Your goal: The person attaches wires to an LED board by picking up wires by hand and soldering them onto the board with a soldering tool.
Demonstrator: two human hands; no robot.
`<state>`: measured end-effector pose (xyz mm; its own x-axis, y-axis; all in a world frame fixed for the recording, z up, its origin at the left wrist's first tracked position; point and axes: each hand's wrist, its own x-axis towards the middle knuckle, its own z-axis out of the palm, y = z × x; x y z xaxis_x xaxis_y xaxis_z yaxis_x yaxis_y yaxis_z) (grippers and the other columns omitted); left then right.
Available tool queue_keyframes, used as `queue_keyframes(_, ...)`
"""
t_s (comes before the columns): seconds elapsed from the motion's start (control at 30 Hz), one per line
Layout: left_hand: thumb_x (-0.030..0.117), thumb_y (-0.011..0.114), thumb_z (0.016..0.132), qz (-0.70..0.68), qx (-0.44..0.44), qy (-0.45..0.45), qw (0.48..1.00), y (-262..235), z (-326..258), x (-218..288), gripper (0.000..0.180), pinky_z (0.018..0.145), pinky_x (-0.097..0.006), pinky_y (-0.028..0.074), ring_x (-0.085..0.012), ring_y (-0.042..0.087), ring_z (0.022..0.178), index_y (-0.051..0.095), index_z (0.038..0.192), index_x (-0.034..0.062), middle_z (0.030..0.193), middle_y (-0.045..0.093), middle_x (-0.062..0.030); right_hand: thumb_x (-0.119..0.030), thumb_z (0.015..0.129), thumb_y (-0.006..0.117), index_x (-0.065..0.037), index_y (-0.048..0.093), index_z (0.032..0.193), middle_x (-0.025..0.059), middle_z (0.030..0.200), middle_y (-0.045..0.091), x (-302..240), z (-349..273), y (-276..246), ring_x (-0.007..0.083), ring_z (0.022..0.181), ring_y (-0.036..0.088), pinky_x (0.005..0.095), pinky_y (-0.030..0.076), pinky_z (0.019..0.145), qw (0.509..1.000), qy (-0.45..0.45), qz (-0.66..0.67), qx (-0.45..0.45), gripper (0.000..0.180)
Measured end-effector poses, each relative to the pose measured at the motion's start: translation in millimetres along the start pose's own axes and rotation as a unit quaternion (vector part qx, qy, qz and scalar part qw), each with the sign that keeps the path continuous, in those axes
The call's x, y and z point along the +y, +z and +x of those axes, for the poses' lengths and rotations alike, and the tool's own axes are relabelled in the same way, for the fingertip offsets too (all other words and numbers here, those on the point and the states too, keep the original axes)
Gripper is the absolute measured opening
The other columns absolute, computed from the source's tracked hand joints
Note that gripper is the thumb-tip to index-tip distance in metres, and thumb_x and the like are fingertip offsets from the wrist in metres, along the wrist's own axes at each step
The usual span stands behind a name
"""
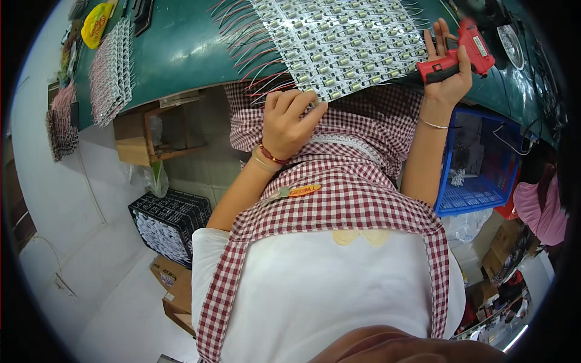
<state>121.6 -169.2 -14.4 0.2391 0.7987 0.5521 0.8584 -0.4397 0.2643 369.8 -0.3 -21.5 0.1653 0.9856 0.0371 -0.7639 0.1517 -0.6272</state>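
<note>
A wide white panel of small circuit boards (345, 51), with rows of pale yellow-green components and red and black wires along its left side, lies at the near edge of the green table. My left hand (290, 121) is closed on its near-left corner, fingers curled and thumb at the edge. Beside the panel's right edge, my right hand (448, 78) holds a red and black pistol-shaped tool (475, 51) between thumb and palm. The fingers of that hand point up, away from the handle. The tool's tip cannot be made out.
More wired board strips (113, 72) rest on the table (175, 57) at left, near a yellow item (97, 25). Other strips (62, 121) hang at the far left. Below are a black crate (169, 224) and, at right, a blue crate (478, 181). Cables (538, 91) clutter the right side.
</note>
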Motion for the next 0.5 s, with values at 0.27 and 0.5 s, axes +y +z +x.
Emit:
queue_keyframes(0.27, 0.015, 0.064, 0.080, 0.102, 0.045, 0.105, 0.988, -5, -25, -25, 0.021, 0.077, -0.030, 0.035, -0.0117, 0.061, 0.088, 0.072, 0.099, 0.0224, 0.100, 0.068, 0.0044, -0.016, 0.091, 0.048, 0.002, 0.051, 0.109, 0.0281, 0.127, 0.049, 4, -4, -1, 0.0352, 0.124, 0.043, 0.0505, 0.028, 0.110, 1.000, 0.010, 0.018, 0.011, 0.025)
queue_keyframes(0.5, 0.009, 0.066, 0.080, 0.095, 0.025, 0.005, 0.995, -15, -11, -23, 0.015, 0.083, -0.031, 0.034, -0.0134, 0.064, 0.093, 0.072, 0.091, 0.0168, 0.101, 0.070, -0.0002, -0.017, 0.092, 0.046, 0.002, 0.049, 0.112, 0.0243, 0.131, 0.046, -1, -32, 2, 0.0321, 0.125, 0.043, 0.0496, 0.024, 0.111, 0.999, -0.005, -0.009, 0.032, 0.028)
